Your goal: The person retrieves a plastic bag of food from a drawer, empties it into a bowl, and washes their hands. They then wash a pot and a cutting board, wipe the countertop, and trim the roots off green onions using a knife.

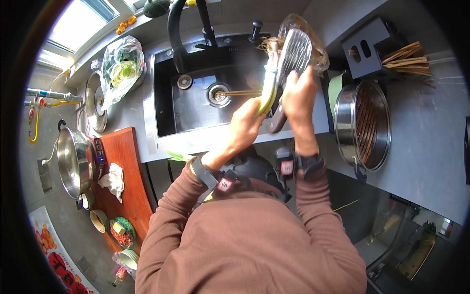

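Over the right part of a black kitchen sink (200,106), my left hand (245,121) grips a bunch of scallions (270,82), pale stalks and rootlets pointing up toward the faucet side. Green leaf tips show below my left wrist. My right hand (300,93) is closed around a cleaver (295,49), its broad wet-looking blade upright beside the white stalks and its dark handle pointing toward me. The blade is somewhat blurred, and whether it touches the stalks I cannot tell. A clear plastic bag (318,55) lies behind the blade.
A black faucet (176,33) arches over the sink; chopsticks (242,93) lie near its drain. Left stand a bagged vegetable (123,71), a steel pot (73,161) and a red-brown wooden board (126,147) with a white cloth (113,182). Right are a steamer pot (347,125) and a chopstick holder (367,49).
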`<act>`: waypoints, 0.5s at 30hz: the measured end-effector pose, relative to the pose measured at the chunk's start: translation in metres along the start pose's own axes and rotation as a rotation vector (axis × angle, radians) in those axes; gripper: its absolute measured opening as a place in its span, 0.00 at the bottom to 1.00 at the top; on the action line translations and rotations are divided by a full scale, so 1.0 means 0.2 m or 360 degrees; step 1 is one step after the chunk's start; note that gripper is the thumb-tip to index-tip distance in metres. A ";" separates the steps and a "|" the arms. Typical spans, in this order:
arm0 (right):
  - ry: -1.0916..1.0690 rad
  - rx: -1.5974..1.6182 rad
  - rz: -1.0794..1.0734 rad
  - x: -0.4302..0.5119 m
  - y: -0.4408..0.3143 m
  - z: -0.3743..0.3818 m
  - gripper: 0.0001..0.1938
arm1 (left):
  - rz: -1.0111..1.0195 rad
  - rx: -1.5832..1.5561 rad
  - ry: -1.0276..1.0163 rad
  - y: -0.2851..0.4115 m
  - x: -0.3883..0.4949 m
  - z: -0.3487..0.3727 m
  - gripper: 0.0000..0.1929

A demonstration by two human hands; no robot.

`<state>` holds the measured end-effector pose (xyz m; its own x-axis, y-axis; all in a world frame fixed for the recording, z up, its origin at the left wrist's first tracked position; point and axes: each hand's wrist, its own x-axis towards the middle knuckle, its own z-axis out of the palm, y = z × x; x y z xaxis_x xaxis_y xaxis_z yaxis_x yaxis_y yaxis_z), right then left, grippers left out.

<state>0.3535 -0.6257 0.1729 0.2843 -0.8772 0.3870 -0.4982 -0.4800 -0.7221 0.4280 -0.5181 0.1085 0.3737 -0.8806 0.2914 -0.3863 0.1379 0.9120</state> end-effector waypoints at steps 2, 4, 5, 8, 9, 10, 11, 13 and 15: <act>0.0047 0.0038 -0.0087 0.02 0.03 0.00 0.07 | -0.0045 -0.0021 -0.0018 0.00 -0.01 0.00 0.15; 0.0007 0.0024 0.0125 0.02 0.06 0.00 0.06 | -0.0061 -0.0058 -0.0035 0.00 -0.01 0.01 0.15; -0.0072 -0.0002 0.0340 0.02 0.07 0.00 0.07 | -0.0083 -0.0085 -0.0045 0.00 -0.01 0.02 0.15; -0.0022 0.0055 0.0160 0.03 0.09 -0.01 0.09 | -0.0219 -0.0179 -0.0144 0.00 -0.02 0.04 0.15; 0.0099 0.0065 -0.0023 0.03 0.10 0.00 0.09 | -0.0210 -0.0158 -0.0124 0.00 -0.02 0.04 0.15; 0.0100 0.0070 0.0051 0.03 0.10 -0.01 0.09 | -0.0183 -0.0130 -0.0123 0.00 -0.02 0.03 0.15; 0.0070 0.0091 -0.0036 0.03 0.11 -0.01 0.09 | -0.0163 -0.0106 -0.0118 0.00 -0.02 0.03 0.14; 0.0114 0.0195 0.0169 0.02 0.11 -0.01 0.09 | -0.0220 -0.0152 -0.0129 -0.01 -0.01 0.03 0.14; 0.0125 0.0417 0.0273 0.01 0.11 -0.01 0.09 | -0.0399 -0.0262 -0.0154 -0.01 -0.01 0.03 0.14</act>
<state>0.3416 -0.6376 0.1588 0.1454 -0.9483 0.2823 -0.3026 -0.3143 -0.8998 0.4225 -0.5195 0.1046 0.3551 -0.9344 0.0297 -0.1476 -0.0247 0.9887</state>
